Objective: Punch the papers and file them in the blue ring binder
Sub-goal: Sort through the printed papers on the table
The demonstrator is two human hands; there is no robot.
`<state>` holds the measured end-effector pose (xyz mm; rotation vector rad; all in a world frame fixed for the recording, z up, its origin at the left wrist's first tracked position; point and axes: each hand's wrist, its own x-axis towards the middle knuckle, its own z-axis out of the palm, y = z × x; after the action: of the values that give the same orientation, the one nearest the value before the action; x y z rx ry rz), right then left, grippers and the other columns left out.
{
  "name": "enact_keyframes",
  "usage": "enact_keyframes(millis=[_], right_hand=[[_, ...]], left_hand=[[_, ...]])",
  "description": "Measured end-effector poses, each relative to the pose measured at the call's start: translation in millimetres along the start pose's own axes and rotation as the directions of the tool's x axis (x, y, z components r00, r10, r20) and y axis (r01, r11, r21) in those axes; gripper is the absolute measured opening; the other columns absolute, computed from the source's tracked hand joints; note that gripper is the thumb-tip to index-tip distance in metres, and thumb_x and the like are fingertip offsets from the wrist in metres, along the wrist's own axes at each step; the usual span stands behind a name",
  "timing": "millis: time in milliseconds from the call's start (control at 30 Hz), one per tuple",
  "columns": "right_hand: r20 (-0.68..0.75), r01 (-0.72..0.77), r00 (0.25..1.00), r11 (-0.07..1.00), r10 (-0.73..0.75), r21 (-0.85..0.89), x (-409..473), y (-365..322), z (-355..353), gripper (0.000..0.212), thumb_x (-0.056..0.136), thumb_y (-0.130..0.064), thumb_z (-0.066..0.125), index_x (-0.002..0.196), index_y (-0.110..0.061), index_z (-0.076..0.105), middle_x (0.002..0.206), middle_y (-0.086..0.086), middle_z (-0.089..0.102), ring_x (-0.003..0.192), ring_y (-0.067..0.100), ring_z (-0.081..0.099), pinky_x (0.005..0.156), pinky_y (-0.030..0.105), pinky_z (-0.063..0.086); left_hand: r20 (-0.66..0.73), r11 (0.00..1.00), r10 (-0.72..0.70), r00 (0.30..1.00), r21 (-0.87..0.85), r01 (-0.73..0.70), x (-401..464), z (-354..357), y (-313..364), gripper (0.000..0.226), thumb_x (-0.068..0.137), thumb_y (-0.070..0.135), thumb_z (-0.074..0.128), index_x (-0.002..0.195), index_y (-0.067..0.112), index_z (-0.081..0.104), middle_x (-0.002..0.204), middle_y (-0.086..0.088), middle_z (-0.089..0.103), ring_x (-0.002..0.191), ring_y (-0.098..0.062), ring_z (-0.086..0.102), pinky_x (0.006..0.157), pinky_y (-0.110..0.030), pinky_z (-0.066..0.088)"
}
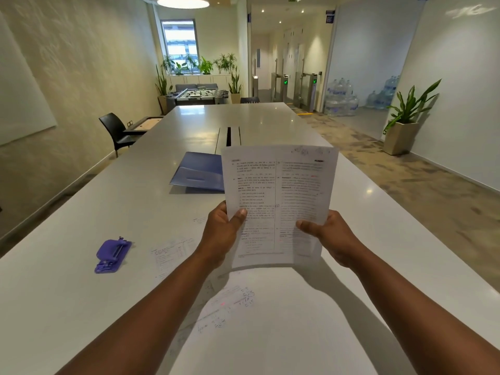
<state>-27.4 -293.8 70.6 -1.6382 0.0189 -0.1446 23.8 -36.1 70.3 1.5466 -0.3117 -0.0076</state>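
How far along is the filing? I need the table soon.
Early. Nothing looks filed: the blue binder lies closed. Both hands, left hand and right hand, hold printed sheets upright. The purple punch sits untouched; loose papers remain on the table.

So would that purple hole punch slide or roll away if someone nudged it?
Probably it would slide, not roll: the purple hole punch lies flat on its base, with no round side down. The white table looks glossy, so a push might move it easily. It seems compact and solid, likely heavy for its size, and stiff when lifted.
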Motion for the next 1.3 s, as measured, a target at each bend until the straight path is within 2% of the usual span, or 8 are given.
enact_keyframes(millis=[100, 300, 567, 700, 800, 1000, 1133, 1300], right_hand=[[0.009, 0.006, 1.000, 1.000, -0.006, 0.001, 1, 2, 1, 0.027, 0.093, -0.005, 0.073, 0.115, -0.020, 0.074, 0.111, -0.002, 0.080, 0.104, 0.021, 0.076, 0.089, 0.037, 0.061], [-0.001, -0.055, 0.999, 0.998, 0.055, -0.009, -3, 19, 3, 0.028, 0.092, -0.004, 0.073, 0.114, -0.021, 0.074, 0.113, 0.000, 0.080, 0.104, 0.022, 0.076, 0.098, 0.050, 0.058], [-0.017, -0.025, 0.999, 0.996, 0.027, 0.084, 1, 6, 4, 0.025, 0.096, -0.025, 0.072, 0.120, -0.017, 0.074, 0.113, 0.005, 0.080, 0.103, 0.028, 0.077, 0.089, 0.046, 0.061], [-0.060, -0.050, 0.997, 0.998, 0.052, 0.032, 2, 10, 11, 0.019, 0.097, -0.029, 0.070, 0.114, -0.019, 0.073, 0.104, 0.002, 0.081, 0.092, 0.029, 0.079, 0.082, 0.046, 0.065], [-0.096, -0.090, 0.992, 0.996, 0.087, -0.025, 7, 15, 13, 0.014, 0.099, -0.026, 0.068, 0.111, -0.019, 0.072, 0.099, 0.000, 0.081, 0.086, 0.025, 0.080, 0.083, 0.046, 0.065], [-0.233, -0.186, 0.963, 0.958, 0.133, -0.220, 17, 23, -4, 0.016, 0.100, -0.020, 0.066, 0.114, -0.012, 0.071, 0.099, -0.001, 0.076, 0.082, 0.015, 0.073, 0.060, 0.022, 0.055], [-0.292, -0.252, 0.944, 0.905, 0.153, -0.342, 25, 34, -11, 0.019, 0.098, -0.016, 0.066, 0.114, -0.008, 0.072, 0.103, 0.006, 0.072, 0.079, 0.019, 0.068, 0.059, 0.023, 0.048], [-0.279, -0.300, 0.936, 0.898, 0.212, -0.321, 31, 46, -6, 0.011, 0.099, -0.012, 0.065, 0.108, -0.011, 0.069, 0.096, 0.003, 0.069, 0.075, 0.014, 0.065, 0.057, 0.022, 0.048]], left_hand=[[-0.006, 1.000, -0.025, 1.000, -0.018, 0.025, 0, 0, -3, 0.021, 0.096, 0.032, 0.064, 0.117, 0.028, 0.065, 0.114, 0.008, 0.076, 0.100, -0.020, 0.075, 0.080, -0.040, 0.063], [0.014, 0.993, -0.116, 0.993, -0.010, 0.116, -9, 6, -16, 0.024, 0.099, 0.028, 0.063, 0.122, 0.026, 0.064, 0.116, 0.007, 0.075, 0.104, -0.024, 0.073, 0.087, -0.047, 0.062], [-0.062, 0.992, -0.127, 0.990, -0.019, 0.126, -5, 5, -6, 0.018, 0.098, 0.026, 0.065, 0.115, 0.030, 0.066, 0.109, 0.012, 0.077, 0.095, -0.012, 0.076, 0.073, -0.030, 0.062], [-0.113, 0.985, -0.168, 0.979, 0.013, 0.170, -6, 5, -7, 0.014, 0.096, 0.031, 0.067, 0.108, 0.035, 0.064, 0.104, 0.015, 0.075, 0.083, -0.006, 0.076, 0.059, -0.021, 0.058], [-0.145, 0.976, -0.206, 0.968, 0.046, 0.214, -5, 5, -11, 0.015, 0.096, 0.029, 0.067, 0.110, 0.033, 0.062, 0.112, 0.008, 0.074, 0.084, -0.012, 0.076, 0.059, -0.022, 0.057], [-0.358, 0.911, -0.347, 0.867, 0.092, 0.403, 4, -25, -29, 0.061, 0.098, 0.015, 0.064, 0.151, 0.017, 0.034, 0.155, -0.008, 0.043, 0.130, -0.029, 0.051, 0.088, -0.032, 0.044], [-0.355, 0.862, -0.436, 0.827, 0.099, 0.497, 8, -43, -39, 0.073, 0.095, 0.008, 0.064, 0.156, 0.014, 0.024, 0.156, -0.012, 0.039, 0.129, -0.029, 0.048, 0.090, -0.033, 0.039], [-0.364, 0.813, -0.478, 0.799, 0.159, 0.559, 10, -51, -46, 0.077, 0.093, 0.006, 0.064, 0.157, 0.011, 0.022, 0.153, -0.015, 0.041, 0.125, -0.030, 0.050, 0.085, -0.034, 0.045]])
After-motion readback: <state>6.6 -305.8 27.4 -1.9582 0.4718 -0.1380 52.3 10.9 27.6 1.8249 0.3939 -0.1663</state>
